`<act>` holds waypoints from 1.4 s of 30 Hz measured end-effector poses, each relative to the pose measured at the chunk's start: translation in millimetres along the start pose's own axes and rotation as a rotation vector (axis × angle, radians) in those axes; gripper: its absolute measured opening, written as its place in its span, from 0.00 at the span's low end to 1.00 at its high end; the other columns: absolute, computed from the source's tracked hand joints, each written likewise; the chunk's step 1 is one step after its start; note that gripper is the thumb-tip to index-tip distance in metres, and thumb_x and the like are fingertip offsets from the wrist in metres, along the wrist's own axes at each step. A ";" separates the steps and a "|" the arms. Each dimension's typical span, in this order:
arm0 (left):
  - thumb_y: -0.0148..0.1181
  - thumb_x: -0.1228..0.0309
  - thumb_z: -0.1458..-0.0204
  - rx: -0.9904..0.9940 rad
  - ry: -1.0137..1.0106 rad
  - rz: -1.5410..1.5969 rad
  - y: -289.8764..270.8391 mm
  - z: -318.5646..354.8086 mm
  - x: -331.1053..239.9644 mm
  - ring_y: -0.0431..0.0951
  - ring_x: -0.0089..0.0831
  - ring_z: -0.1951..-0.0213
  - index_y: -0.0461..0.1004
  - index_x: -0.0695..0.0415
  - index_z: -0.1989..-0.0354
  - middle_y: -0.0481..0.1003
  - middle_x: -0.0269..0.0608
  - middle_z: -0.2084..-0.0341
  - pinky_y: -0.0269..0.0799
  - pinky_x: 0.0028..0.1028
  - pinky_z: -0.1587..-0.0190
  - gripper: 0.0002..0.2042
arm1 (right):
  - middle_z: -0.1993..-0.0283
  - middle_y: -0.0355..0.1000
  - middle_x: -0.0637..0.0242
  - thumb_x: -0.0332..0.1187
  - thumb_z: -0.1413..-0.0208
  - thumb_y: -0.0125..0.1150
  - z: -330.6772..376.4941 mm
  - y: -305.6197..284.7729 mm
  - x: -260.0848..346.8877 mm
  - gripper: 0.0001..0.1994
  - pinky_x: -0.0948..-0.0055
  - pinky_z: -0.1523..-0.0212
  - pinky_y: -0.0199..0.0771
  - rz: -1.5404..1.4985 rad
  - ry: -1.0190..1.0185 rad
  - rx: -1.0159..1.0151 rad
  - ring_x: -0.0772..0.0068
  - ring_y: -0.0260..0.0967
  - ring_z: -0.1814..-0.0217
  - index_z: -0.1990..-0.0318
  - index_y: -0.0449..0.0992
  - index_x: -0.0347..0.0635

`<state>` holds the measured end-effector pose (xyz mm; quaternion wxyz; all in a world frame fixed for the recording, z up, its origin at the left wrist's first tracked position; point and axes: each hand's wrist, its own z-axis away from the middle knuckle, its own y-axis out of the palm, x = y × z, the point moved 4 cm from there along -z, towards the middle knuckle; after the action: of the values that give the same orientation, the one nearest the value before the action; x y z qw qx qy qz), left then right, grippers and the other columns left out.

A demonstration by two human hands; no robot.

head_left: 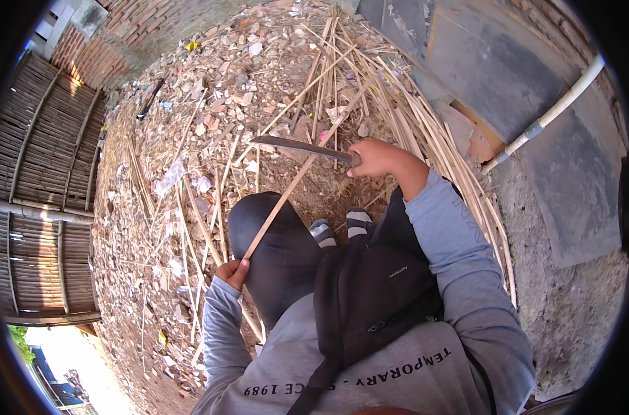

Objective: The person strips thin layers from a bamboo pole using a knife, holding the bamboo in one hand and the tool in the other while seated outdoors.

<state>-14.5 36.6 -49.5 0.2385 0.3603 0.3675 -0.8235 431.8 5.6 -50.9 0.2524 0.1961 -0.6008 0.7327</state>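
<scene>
My right hand [377, 159] is closed round the handle of a machete [294, 144], whose long dark blade points left. Beneath or against the blade runs a long thin bamboo strip [276, 211], slanting from lower left to upper right across my left knee. Its near end is pinched in my left hand [233, 272], low at the left beside my thigh. The blade crosses the strip above my knees; whether it cuts into it I cannot tell. My socked feet [359, 223] show between my bent legs.
Many bamboo strips [435, 142] lie in a long bundle along the right, with others [190, 256] scattered at left. Rubble and litter [224, 90] cover the ground. A pale pipe [549, 114] leans by grey panels [494, 62]. A woven bamboo wall [41, 138] stands left. A black bag [370, 290] hangs on my front.
</scene>
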 end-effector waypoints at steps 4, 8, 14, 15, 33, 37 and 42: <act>0.54 0.51 0.42 -0.017 0.003 -0.024 -1.5 0.5 0.4 0.60 0.15 0.79 0.77 0.64 0.71 0.68 0.25 0.84 0.55 0.21 0.75 0.24 | 0.66 0.74 0.50 0.46 0.57 0.68 -1.5 2.8 -2.2 0.24 0.58 0.60 0.69 -0.005 -0.024 -0.054 0.49 0.72 0.61 0.58 0.75 0.37; 0.54 0.50 0.42 0.011 0.012 0.004 -1.8 -3.2 6.7 0.60 0.15 0.79 0.75 0.63 0.75 0.66 0.24 0.85 0.54 0.21 0.76 0.24 | 0.66 0.74 0.51 0.46 0.57 0.68 -0.2 -0.7 1.7 0.24 0.58 0.60 0.69 -0.014 -0.002 -0.005 0.49 0.72 0.61 0.58 0.74 0.37; 0.53 0.49 0.42 0.018 0.031 0.005 -3.5 -7.5 12.2 0.59 0.16 0.82 0.75 0.62 0.76 0.65 0.23 0.86 0.53 0.22 0.78 0.25 | 0.62 0.74 0.52 0.46 0.58 0.69 1.1 -1.1 1.6 0.24 0.59 0.56 0.71 0.002 0.029 0.024 0.51 0.72 0.56 0.56 0.75 0.39; 0.53 0.49 0.42 0.018 0.047 0.002 -3.3 -7.4 11.3 0.59 0.16 0.82 0.75 0.63 0.75 0.65 0.24 0.86 0.53 0.23 0.79 0.25 | 0.62 0.75 0.52 0.45 0.58 0.68 1.6 -1.1 1.6 0.23 0.59 0.57 0.71 0.000 0.042 0.031 0.50 0.72 0.56 0.57 0.76 0.40; 0.51 0.52 0.41 -0.096 0.086 -0.232 0.4 8.0 -20.1 0.66 0.24 0.76 0.75 0.66 0.70 0.69 0.38 0.84 0.63 0.29 0.72 0.24 | 0.66 0.75 0.52 0.38 0.58 0.61 9.3 -10.8 18.6 0.13 0.56 0.60 0.72 0.146 0.130 -0.077 0.50 0.73 0.61 0.64 0.78 0.43; 0.51 0.52 0.41 -0.078 0.078 -0.281 0.5 7.4 -21.2 0.69 0.24 0.75 0.76 0.67 0.70 0.72 0.41 0.82 0.66 0.30 0.70 0.24 | 0.64 0.75 0.51 0.39 0.59 0.64 5.2 -10.6 17.0 0.18 0.59 0.57 0.72 0.070 0.118 0.037 0.49 0.72 0.58 0.60 0.77 0.42; 0.54 0.51 0.43 -0.106 0.111 -0.159 2.7 8.0 -16.5 0.68 0.23 0.76 0.76 0.66 0.70 0.72 0.37 0.82 0.65 0.28 0.71 0.24 | 0.65 0.74 0.47 0.43 0.60 0.68 -5.6 -8.3 -12.2 0.21 0.58 0.58 0.72 0.092 0.161 -0.125 0.48 0.73 0.60 0.60 0.77 0.38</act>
<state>-5.7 30.8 -34.1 0.1706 0.3620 0.4507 -0.7979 446.6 10.7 -52.8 0.2777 0.0929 -0.6316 0.7178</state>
